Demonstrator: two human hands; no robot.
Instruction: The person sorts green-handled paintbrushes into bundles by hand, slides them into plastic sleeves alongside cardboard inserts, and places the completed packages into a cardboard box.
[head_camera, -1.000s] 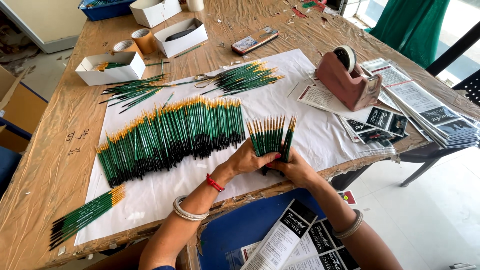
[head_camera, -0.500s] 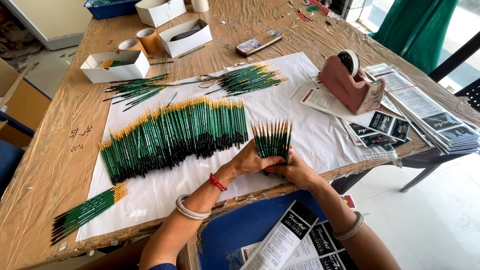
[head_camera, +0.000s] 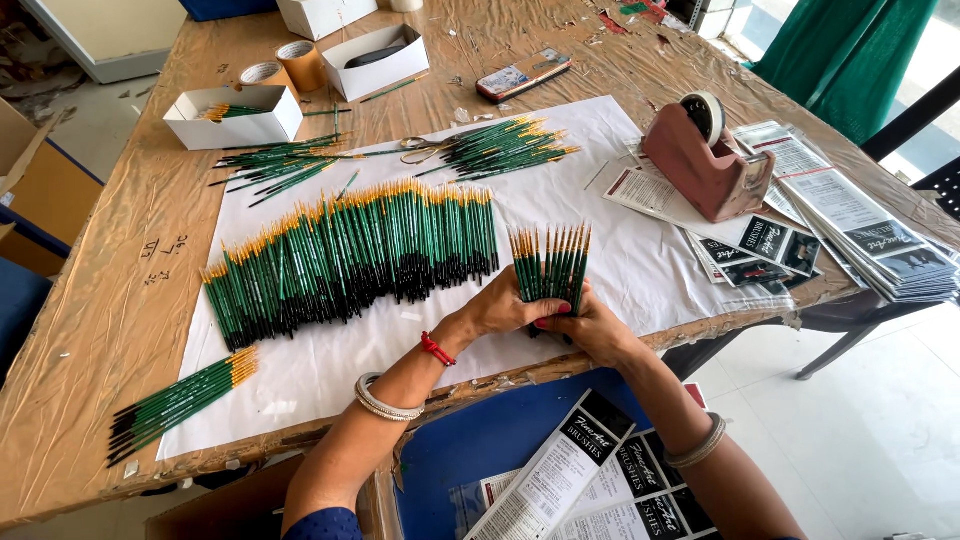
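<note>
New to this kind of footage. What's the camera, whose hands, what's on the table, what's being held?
There is one view, from a camera worn on a person's head, looking down at their own bare hands. No machine is involved. The left hand and right hand together grip a small fan of green brushes, held upright at the near table edge. On the white paper sheet lies a long row of green brushes, with a smaller bundle at the near left and loose piles farther back. To the right stand a reddish tape dispenser and stacks of printed packaging sleeves. Small white boxes sit at the far left.
</note>
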